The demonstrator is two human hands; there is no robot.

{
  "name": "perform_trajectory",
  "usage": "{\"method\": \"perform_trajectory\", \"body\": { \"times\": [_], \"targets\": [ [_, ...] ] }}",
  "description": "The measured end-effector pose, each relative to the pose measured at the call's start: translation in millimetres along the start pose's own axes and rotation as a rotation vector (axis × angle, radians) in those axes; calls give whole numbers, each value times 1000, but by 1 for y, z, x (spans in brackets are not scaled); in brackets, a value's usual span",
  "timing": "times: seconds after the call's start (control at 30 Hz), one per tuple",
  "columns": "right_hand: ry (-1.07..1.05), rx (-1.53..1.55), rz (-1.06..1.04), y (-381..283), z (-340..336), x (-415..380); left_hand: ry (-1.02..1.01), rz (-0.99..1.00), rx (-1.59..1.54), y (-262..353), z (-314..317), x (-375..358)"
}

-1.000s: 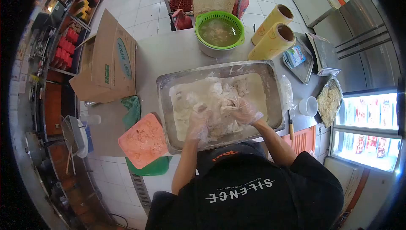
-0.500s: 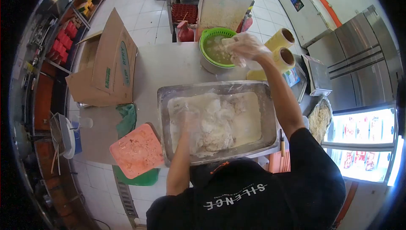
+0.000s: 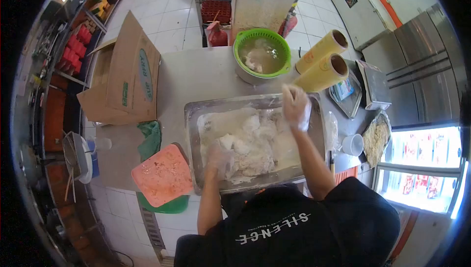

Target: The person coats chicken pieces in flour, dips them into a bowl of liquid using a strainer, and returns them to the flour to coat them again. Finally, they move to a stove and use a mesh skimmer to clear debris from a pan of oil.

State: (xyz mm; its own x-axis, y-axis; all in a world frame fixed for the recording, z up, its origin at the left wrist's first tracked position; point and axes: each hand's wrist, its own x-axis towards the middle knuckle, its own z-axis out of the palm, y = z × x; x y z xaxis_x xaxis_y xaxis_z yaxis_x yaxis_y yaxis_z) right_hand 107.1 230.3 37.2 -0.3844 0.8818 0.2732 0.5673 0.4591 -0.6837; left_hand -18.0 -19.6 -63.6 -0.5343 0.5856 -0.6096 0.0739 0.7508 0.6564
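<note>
A wide metal tray (image 3: 191, 134) holds white flour (image 3: 287, 144) and several flour-coated lumps (image 3: 252, 161), whose kind I cannot make out. My left hand (image 3: 221, 160), in a clear plastic glove, is down in the flour at the tray's left, beside the lumps; its fingers are blurred. Over the tray's right side is my right hand (image 3: 297, 107), gloved too, its fingers drawn together; whatever they hold is hidden. Behind the tray stands a green strainer basket (image 3: 286, 65) set in a pale bowl, with cloudy liquid and pale pieces (image 3: 254, 62) inside.
Left of the tray are a pink tray (image 3: 162, 176), a green cloth (image 3: 149, 139) and an open cardboard box (image 3: 132, 70). To the right lie plastic-wrap rolls (image 3: 324, 73), a scale (image 3: 374, 85), a white cup (image 3: 352, 144) and a foil-lined tray of shreds (image 3: 377, 142).
My right hand has come from the strainer basket down toward me, over the tray's right side. My left hand has shifted slightly down within the flour.
</note>
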Motion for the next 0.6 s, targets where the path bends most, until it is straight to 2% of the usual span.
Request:
{"method": "perform_trajectory", "body": {
  "times": [0.07, 0.1, 0.17, 0.2, 0.27, 0.33, 0.4, 0.47, 0.5, 0.57, 0.6],
  "targets": [
    [38, 262, 292, 46, 18, -53, 132, 74, 242, -49, 26, 35],
    [-85, -25, 194, 72, 30, -64, 203, 108, 364, -77, 42, 56],
    [-339, -588, -3, 120, 52, -87, 172, 124, 361, -33, 19, 33],
    [-285, -577, 31, 138, 64, -95, 147, 125, 342, -2, 9, 13],
    [-175, -559, 105, 166, 83, -95, 136, 130, 352, 21, 3, -2],
    [-504, -602, 209, 191, 82, -67, 179, 158, 385, 10, 6, 2],
    [-628, -514, 5, 205, 63, -58, 274, 178, 363, 11, 6, -10],
    [-530, -310, -499, 195, 26, -44, 433, 73, 282, 13, 11, -9],
    [-591, 61, -96, 178, 13, -45, 509, 13, 234, 13, 16, -11],
    [-624, 780, 746, 142, -6, -66, 490, 31, 149, 15, 16, -24],
    [-575, 801, 742, 136, -8, -74, 481, 42, 107, 17, 17, -29]
  ]
}}
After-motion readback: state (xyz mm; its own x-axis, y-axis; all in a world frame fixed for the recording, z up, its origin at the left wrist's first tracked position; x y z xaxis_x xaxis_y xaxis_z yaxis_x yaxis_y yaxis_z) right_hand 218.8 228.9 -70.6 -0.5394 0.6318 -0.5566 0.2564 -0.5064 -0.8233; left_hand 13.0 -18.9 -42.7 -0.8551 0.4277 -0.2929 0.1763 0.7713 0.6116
